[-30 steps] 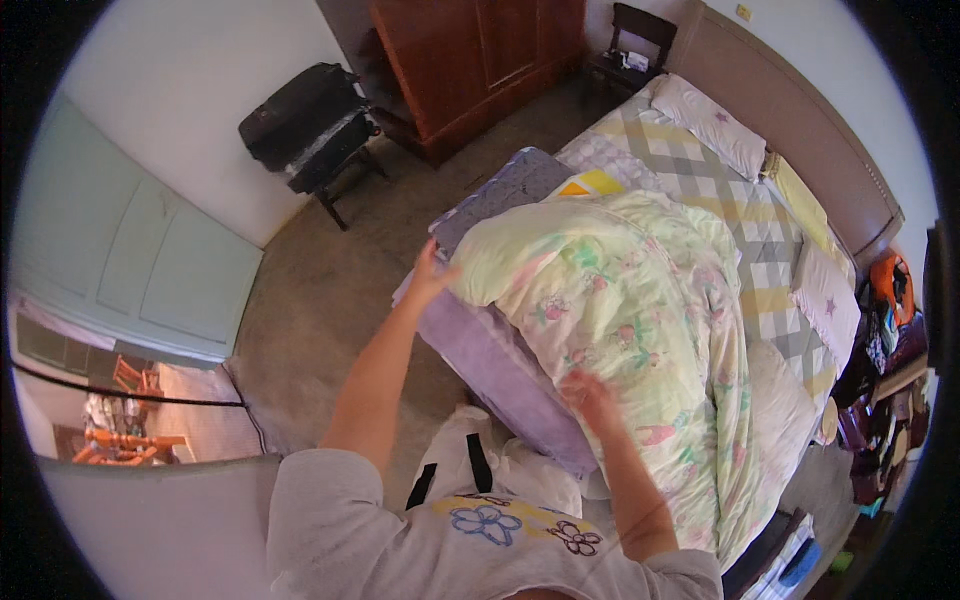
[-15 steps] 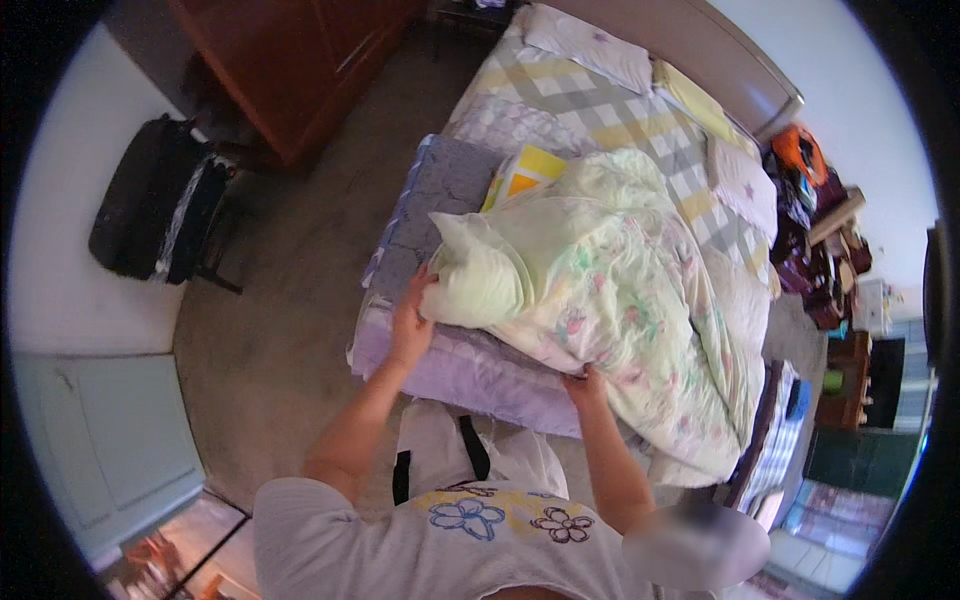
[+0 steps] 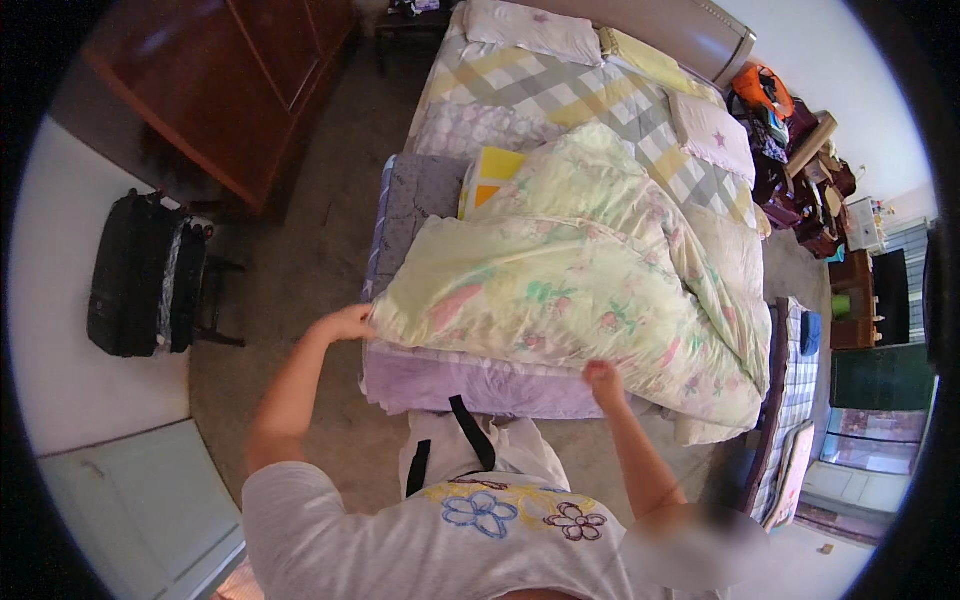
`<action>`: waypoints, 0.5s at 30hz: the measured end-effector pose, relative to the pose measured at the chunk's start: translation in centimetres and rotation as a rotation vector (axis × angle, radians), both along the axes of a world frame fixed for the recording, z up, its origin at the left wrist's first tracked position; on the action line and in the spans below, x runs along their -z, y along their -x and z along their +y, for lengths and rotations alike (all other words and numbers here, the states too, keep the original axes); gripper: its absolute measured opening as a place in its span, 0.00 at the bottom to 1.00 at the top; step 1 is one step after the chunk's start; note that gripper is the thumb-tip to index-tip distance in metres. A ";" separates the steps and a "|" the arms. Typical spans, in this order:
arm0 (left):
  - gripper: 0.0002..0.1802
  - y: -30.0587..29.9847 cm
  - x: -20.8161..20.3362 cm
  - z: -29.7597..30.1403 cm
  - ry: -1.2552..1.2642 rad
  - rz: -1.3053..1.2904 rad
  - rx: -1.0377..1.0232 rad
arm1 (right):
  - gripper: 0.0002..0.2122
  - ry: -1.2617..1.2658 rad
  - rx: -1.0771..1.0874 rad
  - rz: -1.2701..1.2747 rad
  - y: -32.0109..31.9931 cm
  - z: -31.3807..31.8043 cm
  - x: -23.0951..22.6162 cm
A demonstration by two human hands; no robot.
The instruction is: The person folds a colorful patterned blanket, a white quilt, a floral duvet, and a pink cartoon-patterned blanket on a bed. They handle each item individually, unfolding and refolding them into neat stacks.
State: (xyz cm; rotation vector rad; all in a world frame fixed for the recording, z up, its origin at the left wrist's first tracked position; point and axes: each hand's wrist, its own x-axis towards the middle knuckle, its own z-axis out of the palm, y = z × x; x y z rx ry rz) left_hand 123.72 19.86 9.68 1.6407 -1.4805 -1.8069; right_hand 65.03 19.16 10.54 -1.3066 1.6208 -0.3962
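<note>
A pale green floral quilt (image 3: 540, 290) lies over the near half of the bed, its left part spread flatter and its right side rumpled. My left hand (image 3: 350, 322) is closed on the quilt's near left corner, out past the bed's left side. At the near edge, right of the middle, my right hand (image 3: 602, 380) is curled shut with the quilt's hem in its fingers. Below the hem shows a lilac cover (image 3: 470, 382), and left of the quilt a grey-purple mat (image 3: 418, 205). A yellow, white and orange folded piece (image 3: 487, 178) pokes out from under the quilt.
Pillows (image 3: 535, 30) lie toward the headboard (image 3: 690, 40). A black suitcase (image 3: 130, 275) rests on a stand at the left, near a brown wardrobe (image 3: 215, 90). Bags (image 3: 790, 190) are heaped beyond the bed's right side. A checked bench (image 3: 790, 360) stands at the right.
My left hand has moved left and a little nearer with the quilt's corner. The bunched, folded-over corner is now drawn out flat, showing its floral side. My right hand stays at the near hem.
</note>
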 end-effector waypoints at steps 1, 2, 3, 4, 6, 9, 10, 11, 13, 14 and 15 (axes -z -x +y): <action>0.23 0.3 -0.1 -0.2 -0.091 0.130 -0.226 | 0.16 0.323 -0.003 0.041 -2.1 -3.1 -2.4; 0.22 1.3 -0.6 -1.5 -0.172 0.263 -0.449 | 0.21 0.594 -0.073 0.140 -3.2 -6.4 -4.6; 0.22 2.5 -1.1 -3.3 -0.245 0.395 -0.665 | 0.27 0.698 -0.089 0.264 -3.7 -9.4 -5.8; 0.22 4.0 -2.6 -5.1 -0.275 0.360 -0.685 | 0.29 0.792 -0.097 0.355 -4.0 -12.2 -6.9; 0.22 7.1 -6.8 -8.4 -0.329 0.288 -0.716 | 0.35 0.835 -0.052 0.537 -3.8 -16.8 -7.1; 0.21 7.6 -5.4 -10.2 -0.517 0.414 -0.815 | 0.33 0.582 -0.102 0.602 -5.1 -20.6 -8.2; 0.21 7.6 -5.0 -10.6 -0.381 0.255 -0.717 | 0.30 0.481 -0.147 0.594 -5.3 -21.1 -8.7; 0.20 7.8 -5.1 -11.2 -0.250 0.101 -0.607 | 0.27 0.489 -0.248 0.525 -4.8 -21.3 -8.8; 0.20 7.3 -5.9 -12.5 -0.004 -0.142 -0.514 | 0.20 0.509 -0.447 0.382 -3.7 -21.3 -8.8; 0.22 6.7 -7.3 -13.1 0.111 -0.234 -0.530 | 0.14 0.692 -0.435 0.309 -3.3 -20.4 -9.0; 0.24 6.5 -9.2 -14.0 0.234 -0.324 -0.545 | 0.13 0.711 -0.408 0.260 -2.6 -20.0 -10.0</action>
